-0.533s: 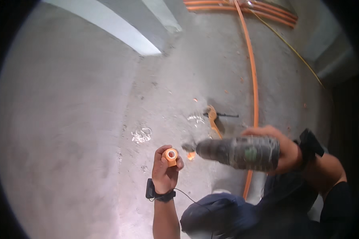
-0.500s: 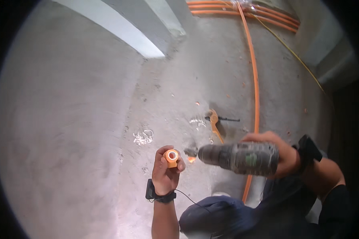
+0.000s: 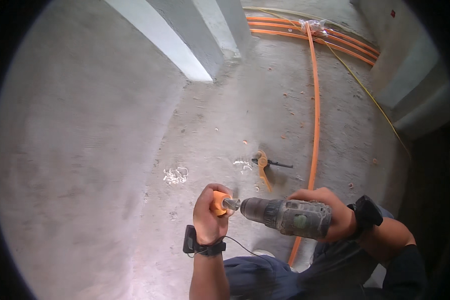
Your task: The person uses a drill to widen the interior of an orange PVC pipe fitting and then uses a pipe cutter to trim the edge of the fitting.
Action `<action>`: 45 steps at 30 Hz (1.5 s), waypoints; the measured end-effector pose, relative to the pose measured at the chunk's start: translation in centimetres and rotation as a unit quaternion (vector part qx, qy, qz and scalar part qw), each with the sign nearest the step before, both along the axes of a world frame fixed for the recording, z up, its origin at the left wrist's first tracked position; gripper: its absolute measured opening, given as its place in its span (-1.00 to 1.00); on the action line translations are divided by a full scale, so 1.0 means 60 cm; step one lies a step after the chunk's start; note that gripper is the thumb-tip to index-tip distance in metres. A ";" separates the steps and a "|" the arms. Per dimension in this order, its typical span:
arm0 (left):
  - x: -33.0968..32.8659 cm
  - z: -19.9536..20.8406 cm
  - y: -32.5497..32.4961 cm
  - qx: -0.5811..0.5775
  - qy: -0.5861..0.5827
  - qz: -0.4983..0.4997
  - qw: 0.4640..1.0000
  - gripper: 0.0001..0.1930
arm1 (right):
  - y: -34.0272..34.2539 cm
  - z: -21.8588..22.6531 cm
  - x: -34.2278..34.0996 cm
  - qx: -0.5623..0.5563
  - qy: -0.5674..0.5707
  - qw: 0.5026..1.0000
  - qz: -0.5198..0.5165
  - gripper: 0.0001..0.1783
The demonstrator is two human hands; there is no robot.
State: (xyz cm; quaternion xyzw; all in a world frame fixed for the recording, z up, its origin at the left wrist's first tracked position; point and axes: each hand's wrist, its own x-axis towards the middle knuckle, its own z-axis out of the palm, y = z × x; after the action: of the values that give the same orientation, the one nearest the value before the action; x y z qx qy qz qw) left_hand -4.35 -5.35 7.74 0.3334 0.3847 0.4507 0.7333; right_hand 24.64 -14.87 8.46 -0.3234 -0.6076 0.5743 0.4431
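My left hand (image 3: 205, 217) is closed around a short orange pipe fitting (image 3: 217, 204), whose open end faces right. Gripped in my right hand (image 3: 338, 212) is a dusty cordless drill (image 3: 290, 218), held level and pointing left. Its metal bit (image 3: 232, 203) reaches the fitting's mouth; how far it sits inside cannot be made out. Beyond both hands, an orange-and-black hand tool (image 3: 263, 164), resembling a pipe cutter, lies on the concrete floor (image 3: 110, 150).
A long orange pipe (image 3: 315, 110) runs along the floor right of the hand tool, toward several crosswise orange pipes (image 3: 347, 44). A yellow cord (image 3: 357, 80) trails at the right. Pale shavings (image 3: 176, 175) lie left of the tool. Wall ends (image 3: 197, 67) rise at the back.
The drill has moved left and slightly down, bringing its bit to the fitting. My left hand has turned the fitting's mouth from facing up toward the drill. The view has shifted slightly.
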 end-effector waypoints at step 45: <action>0.024 -0.039 -0.015 0.112 0.416 -0.115 0.895 -0.53 | -0.034 -0.040 -0.016 0.057 -0.230 0.970 -0.051 -0.44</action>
State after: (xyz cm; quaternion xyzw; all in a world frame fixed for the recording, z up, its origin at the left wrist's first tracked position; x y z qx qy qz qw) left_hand -2.89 -6.24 5.40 0.6124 0.5602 0.2235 0.5111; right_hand 23.71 -16.88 6.08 -0.4512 -0.7079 0.4257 0.3378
